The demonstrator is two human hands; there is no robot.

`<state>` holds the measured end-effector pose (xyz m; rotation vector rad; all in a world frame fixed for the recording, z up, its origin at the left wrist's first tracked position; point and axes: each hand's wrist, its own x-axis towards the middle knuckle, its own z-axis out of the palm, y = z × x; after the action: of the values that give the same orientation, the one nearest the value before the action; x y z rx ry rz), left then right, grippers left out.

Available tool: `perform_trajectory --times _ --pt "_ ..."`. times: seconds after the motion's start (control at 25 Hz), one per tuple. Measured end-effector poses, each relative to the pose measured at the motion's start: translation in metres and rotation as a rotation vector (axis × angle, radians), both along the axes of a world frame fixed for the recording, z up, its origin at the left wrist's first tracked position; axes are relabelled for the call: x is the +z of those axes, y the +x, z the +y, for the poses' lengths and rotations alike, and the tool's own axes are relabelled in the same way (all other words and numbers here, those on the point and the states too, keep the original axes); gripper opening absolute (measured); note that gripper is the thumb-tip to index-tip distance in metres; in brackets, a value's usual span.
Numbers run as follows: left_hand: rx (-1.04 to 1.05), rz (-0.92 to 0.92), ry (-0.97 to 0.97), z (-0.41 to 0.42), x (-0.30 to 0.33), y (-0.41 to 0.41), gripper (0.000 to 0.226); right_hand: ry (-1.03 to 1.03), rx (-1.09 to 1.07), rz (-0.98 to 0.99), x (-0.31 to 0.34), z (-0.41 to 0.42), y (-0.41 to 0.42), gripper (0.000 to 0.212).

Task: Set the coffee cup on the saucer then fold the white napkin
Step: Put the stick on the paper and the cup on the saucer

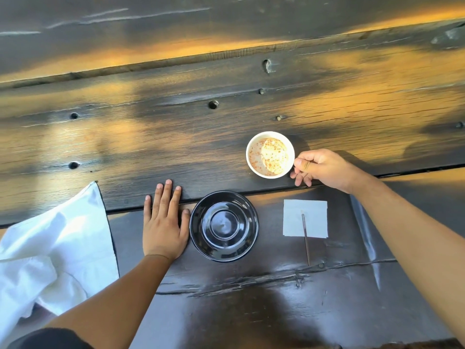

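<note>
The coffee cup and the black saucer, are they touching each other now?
Apart. The head view shows a strip of dark table between the coffee cup, gripped at its handle by the right hand, and the saucer nearer the person.

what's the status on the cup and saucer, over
Right hand pinching coffee cup handle, cup not yet on black saucer. Left hand flat on table beside saucer. Saucer bare, path clear. White napkin unfolded.

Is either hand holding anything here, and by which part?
Right hand pinches the coffee cup at its handle side; left hand lies flat on the table, holding nothing.
</note>
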<state>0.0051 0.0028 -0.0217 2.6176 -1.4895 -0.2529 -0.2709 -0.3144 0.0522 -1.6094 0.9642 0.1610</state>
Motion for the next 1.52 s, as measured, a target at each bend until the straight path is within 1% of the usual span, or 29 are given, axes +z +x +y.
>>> perform_trajectory --times 0.32,0.44,0.68,0.88,1.08,1.32,1.52 --pt "-0.001 -0.001 -0.001 0.001 -0.001 0.000 0.062 0.008 -0.023 -0.035 0.007 0.010 0.003 0.030" --pt "-0.004 -0.002 -0.005 0.000 0.001 0.000 0.062 -0.022 0.007 -0.044 0.016 0.015 0.006 0.031" --pt "-0.002 0.017 0.001 -0.001 0.004 0.000 0.062 -0.002 0.057 -0.080 0.032 0.034 0.011 0.028" --pt "-0.009 0.032 0.007 -0.002 0.006 0.001 0.061 0.061 0.119 -0.138 0.035 0.058 0.017 0.033" --pt "-0.001 0.052 -0.020 -0.001 0.007 0.000 0.059 0.104 0.184 -0.119 0.026 0.086 0.023 0.042" --pt "0.001 0.057 -0.048 0.001 0.004 0.001 0.058 0.125 0.234 -0.075 0.008 0.109 0.027 0.034" --pt "0.004 0.064 -0.050 0.000 0.005 0.001 0.058 0.128 0.272 -0.049 0.009 0.117 0.031 0.040"
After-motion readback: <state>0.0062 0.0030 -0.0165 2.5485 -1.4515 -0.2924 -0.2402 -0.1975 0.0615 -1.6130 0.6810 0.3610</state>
